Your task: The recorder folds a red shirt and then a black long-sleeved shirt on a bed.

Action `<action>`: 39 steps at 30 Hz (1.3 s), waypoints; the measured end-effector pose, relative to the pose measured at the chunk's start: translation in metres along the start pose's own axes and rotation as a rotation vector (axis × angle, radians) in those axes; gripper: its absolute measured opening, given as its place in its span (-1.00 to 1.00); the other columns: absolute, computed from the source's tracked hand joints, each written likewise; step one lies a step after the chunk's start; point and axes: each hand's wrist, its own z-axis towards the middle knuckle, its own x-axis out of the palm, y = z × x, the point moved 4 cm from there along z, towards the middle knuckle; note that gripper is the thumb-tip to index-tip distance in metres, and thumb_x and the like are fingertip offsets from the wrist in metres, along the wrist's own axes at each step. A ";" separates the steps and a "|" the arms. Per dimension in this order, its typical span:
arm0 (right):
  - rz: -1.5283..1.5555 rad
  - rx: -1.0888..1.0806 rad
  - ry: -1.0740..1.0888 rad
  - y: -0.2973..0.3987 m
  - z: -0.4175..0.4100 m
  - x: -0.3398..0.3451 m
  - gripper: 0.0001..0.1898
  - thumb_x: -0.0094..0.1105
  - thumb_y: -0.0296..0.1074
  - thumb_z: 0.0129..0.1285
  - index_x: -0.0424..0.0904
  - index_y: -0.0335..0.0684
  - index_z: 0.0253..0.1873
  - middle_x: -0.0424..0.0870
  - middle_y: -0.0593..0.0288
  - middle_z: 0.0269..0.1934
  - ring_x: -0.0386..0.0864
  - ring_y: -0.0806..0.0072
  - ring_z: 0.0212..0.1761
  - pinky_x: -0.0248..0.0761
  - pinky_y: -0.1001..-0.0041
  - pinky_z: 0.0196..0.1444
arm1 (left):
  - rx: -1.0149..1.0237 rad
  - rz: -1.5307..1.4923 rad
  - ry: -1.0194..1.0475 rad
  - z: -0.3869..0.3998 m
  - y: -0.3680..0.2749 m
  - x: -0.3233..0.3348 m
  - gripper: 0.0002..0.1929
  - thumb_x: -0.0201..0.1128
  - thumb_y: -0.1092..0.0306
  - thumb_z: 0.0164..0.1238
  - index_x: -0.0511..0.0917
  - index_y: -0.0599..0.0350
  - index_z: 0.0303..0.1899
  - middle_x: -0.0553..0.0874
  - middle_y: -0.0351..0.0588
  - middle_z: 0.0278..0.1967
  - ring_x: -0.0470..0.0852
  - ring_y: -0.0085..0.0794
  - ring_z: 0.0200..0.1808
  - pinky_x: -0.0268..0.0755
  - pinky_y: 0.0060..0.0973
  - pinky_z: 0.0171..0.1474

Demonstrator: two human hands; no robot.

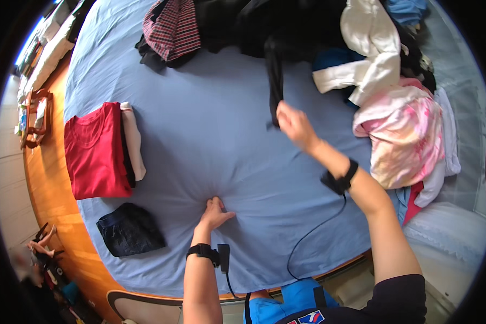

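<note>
My right hand (293, 125) grips the end of a black cloth garment (274, 77), which stretches up into a dark heap of clothing (291, 24) at the top of the bed. My left hand (215, 214) presses on the blue bedsheet (210, 141) near the bed's front edge, fingers spread and holding nothing, with creases running out from it. To its left lie a folded dark denim garment (130, 231) and a folded red T-shirt (95, 156), with black and white folded cloth beside the shirt.
A red checked garment (174, 30) lies at the upper left of the bed. White clothing (372, 48) and a pink tie-dyed garment (405, 133) are piled at right. Cables (303, 239) hang from both wrist straps. Another person (28, 267) is at the lower left, beyond the wooden floor (65, 227).
</note>
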 end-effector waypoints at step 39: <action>0.219 0.990 0.307 0.146 -0.373 0.126 -0.29 0.23 0.16 0.08 0.34 -0.24 0.20 0.53 -0.08 0.05 0.50 0.17 0.08 0.43 0.31 0.03 | 0.348 0.371 0.364 -0.441 0.116 0.129 -0.67 0.06 0.11 0.16 0.56 0.13 -0.19 0.66 0.20 -0.32 0.62 0.06 -0.17 0.45 -0.13 -0.08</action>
